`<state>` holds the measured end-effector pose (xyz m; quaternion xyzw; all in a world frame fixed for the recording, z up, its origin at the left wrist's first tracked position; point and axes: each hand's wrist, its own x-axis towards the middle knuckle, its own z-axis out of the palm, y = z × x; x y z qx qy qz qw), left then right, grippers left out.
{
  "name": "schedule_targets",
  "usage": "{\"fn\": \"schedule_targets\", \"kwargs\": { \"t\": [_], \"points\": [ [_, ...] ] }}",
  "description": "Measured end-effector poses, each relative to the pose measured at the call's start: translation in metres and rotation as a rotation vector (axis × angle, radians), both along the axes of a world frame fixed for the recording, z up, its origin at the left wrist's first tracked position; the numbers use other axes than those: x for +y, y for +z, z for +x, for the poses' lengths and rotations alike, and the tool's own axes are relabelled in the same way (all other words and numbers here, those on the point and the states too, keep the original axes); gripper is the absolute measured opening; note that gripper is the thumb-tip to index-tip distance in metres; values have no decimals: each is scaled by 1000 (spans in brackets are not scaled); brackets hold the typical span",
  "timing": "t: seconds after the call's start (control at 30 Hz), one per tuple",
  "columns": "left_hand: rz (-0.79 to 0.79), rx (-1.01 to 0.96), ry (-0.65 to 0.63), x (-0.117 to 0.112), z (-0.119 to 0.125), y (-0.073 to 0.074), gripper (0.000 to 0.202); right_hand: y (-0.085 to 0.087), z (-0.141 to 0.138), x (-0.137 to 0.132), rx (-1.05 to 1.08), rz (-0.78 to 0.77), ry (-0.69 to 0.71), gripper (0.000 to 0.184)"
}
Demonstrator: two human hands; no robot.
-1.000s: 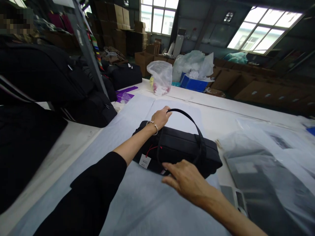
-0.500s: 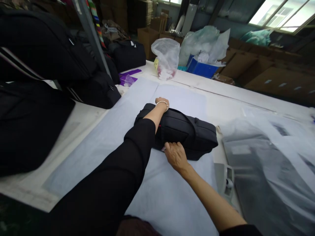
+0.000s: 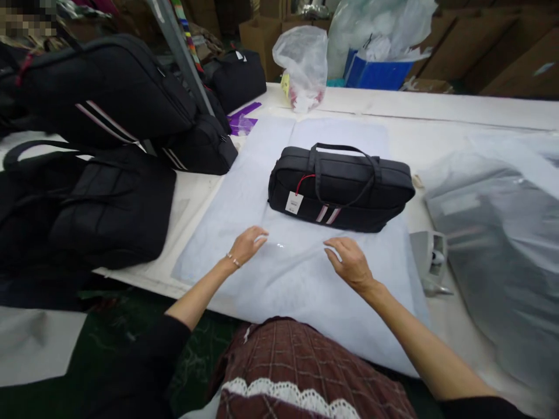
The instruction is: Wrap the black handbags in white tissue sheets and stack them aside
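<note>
A black handbag (image 3: 340,186) with a white tag and pink stripes lies flat on a large pale sheet (image 3: 288,273) spread over the white table (image 3: 437,110). My left hand (image 3: 247,244) rests on the sheet just in front of the bag, fingers curled and pinching the sheet. My right hand (image 3: 349,262) lies on the sheet to the right of it, fingers loosely bent and touching the sheet. Neither hand touches the bag.
Several black bags (image 3: 105,99) are piled at the left. A plastic sack (image 3: 303,64) and a blue box (image 3: 375,73) stand at the far edge. Clear plastic bags (image 3: 489,233) lie at the right, a tape dispenser (image 3: 430,259) beside them.
Both hands have let go of the bag and drawn back to the sheet in front of it. The bag now lies flat with its handles down.
</note>
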<state>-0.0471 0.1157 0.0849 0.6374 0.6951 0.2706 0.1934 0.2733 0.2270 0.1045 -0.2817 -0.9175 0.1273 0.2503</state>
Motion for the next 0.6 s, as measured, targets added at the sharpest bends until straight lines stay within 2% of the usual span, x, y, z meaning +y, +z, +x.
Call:
{"fn": "schedule_targets", "kwargs": {
  "t": [0.07, 0.13, 0.17, 0.23, 0.3, 0.37, 0.5, 0.6],
  "points": [
    [-137, 10, 3, -84, 9, -42, 20, -28, 16, -48, -157, -154, 85, 18],
    [-216, 33, -31, -150, 19, -72, 30, -56, 28, -96, -346, -272, 145, 25],
    [-235, 56, -70, -174, 24, -82, 35, -68, 32, -117, -426, -312, 153, 32],
    [-245, 116, -164, -205, 32, -95, 47, -86, 35, -151, -545, -348, 125, 44],
    [-232, 182, -239, -215, 34, -101, 56, -96, 32, -171, -622, -334, 62, 47],
    [-203, 239, -274, -210, 33, -103, 61, -99, 26, -178, -673, -306, -7, 44],
    [-136, 290, -310, -182, 21, -105, 67, -100, 17, -177, -704, -273, -93, 32],
    [-159, 244, -382, -161, 11, -105, 51, -100, 14, -177, -716, -274, -125, 21]
  ]
}}
